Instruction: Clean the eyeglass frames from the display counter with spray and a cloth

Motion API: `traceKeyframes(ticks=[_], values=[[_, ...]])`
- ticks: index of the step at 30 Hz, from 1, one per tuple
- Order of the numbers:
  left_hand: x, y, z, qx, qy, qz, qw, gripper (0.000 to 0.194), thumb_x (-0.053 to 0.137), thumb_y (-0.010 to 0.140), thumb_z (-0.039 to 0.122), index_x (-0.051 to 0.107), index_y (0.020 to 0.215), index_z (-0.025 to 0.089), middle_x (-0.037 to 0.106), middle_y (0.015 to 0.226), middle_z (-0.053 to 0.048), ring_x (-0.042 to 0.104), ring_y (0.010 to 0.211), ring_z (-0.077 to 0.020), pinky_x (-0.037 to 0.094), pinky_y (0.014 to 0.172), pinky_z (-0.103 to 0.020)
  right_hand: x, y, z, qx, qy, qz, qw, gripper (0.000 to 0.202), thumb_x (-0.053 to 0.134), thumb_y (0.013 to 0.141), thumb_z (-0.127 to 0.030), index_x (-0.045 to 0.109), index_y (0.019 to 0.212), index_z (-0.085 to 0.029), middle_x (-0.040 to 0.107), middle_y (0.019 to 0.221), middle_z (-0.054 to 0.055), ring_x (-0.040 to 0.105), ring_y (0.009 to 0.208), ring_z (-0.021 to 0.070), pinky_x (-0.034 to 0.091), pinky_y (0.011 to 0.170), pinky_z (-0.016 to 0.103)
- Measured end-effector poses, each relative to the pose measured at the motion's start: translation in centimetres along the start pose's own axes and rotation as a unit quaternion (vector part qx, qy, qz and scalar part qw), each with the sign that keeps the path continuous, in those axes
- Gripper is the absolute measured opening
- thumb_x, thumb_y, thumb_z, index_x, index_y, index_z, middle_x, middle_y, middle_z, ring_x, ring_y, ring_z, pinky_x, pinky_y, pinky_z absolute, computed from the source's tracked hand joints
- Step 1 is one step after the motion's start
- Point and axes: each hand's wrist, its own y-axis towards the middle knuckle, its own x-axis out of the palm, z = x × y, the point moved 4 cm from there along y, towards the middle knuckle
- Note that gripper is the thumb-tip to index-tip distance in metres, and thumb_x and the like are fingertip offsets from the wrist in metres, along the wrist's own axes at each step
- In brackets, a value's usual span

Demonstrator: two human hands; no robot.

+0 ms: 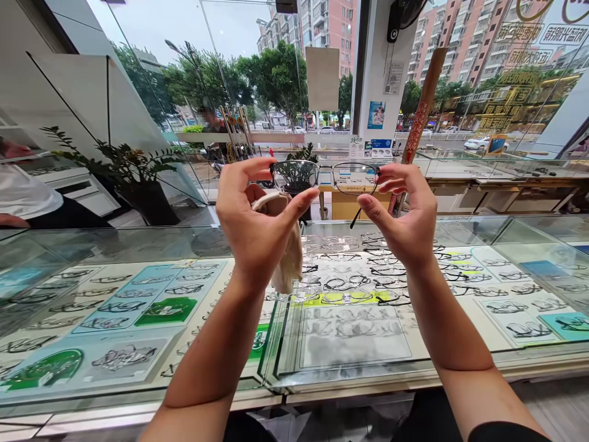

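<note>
Both hands hold up a pair of thin dark-framed glasses (326,169) above the glass counter, lenses facing the window. My left hand (257,221) grips the left end of the frame between fingers and thumb, and a beige cloth (289,264) hangs from this hand. At the right end, my right hand (402,215) pinches the frame near its hinge, fingers curled. One dark temple tip shows below the right lens.
Beneath my arms lies a glass display case (359,362) with several rows of glasses. A potted plant (154,199) stands beyond it at the left. A person in a white top (32,190) is at the far left. More counters (497,169) stand by the window.
</note>
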Motion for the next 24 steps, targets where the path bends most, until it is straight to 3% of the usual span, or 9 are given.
traceKeyframes(ticks=[6, 11, 24], values=[[-0.1, 0.4, -0.3, -0.072, -0.036, 0.002, 0.997, 0.060, 0.078, 0.085, 0.073, 0.066, 0.130, 0.034, 0.068, 0.122, -0.007, 0.068, 0.109, -0.0283, 0.060, 0.071, -0.044, 0.0, 0.0, 0.2, -0.015, -0.019, 0.005, 1.000, 0.038, 0.083, 0.088, -0.051, 0.068, 0.117, -0.030, 0.072, 0.110, 0.004, 0.068, 0.099, 0.0241, 0.056, 0.093, 0.043], [-0.3, 0.7, -0.6, -0.131, -0.062, -0.034, 0.989, 0.062, 0.081, 0.081, 0.074, 0.073, 0.126, 0.032, 0.071, 0.121, -0.008, 0.070, 0.111, -0.0294, 0.058, 0.070, -0.042, -0.2, 0.2, 0.8, -0.044, -0.039, 0.025, 0.998, 0.042, 0.083, 0.087, -0.053, 0.068, 0.118, -0.029, 0.073, 0.108, 0.004, 0.069, 0.095, 0.0229, 0.057, 0.089, 0.043], [-1.1, 1.0, -0.9, -0.158, -0.049, -0.047, 0.985, 0.058, 0.086, 0.082, 0.064, 0.076, 0.127, 0.029, 0.075, 0.117, -0.007, 0.070, 0.086, -0.0238, 0.052, 0.060, -0.040, -0.2, 0.2, 0.2, -0.059, -0.063, 0.029, 0.996, 0.042, 0.083, 0.089, -0.051, 0.068, 0.120, -0.027, 0.073, 0.110, 0.004, 0.069, 0.095, 0.0225, 0.058, 0.088, 0.042]])
